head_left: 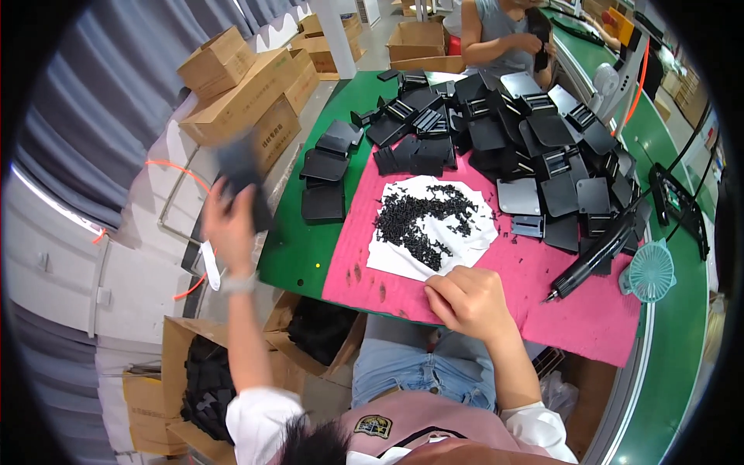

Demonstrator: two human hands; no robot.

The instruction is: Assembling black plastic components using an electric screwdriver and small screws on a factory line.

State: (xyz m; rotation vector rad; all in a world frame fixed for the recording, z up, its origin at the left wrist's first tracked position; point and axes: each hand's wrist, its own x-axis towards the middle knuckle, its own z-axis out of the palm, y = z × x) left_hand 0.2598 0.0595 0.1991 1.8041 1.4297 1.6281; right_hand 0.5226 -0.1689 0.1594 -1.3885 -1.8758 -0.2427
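A flat black piece (246, 164) is pinched between the thumb and fingers of the left grip (232, 223), out past the left side of the green worktop (285, 252). It is blurred, so its small parts cannot be made out. It may be held by one side so that the rest is left uncovered. The right grip (469, 302) is curled, its thumb near its pointing finger; whether anything is pinched there cannot be told. Just beyond it, tiny black screws (411, 225) are spread on a white cloth (387, 260), maybe so that they are easily seen and kept from rolling. Under the cloth, a pink mat (353, 291) is laid, perhaps to stop scratches. Farther beyond the right grip, black parts (558, 190) are heaped, and to its right a black power screwdriver (590, 262) is placed, likely within easy reach.
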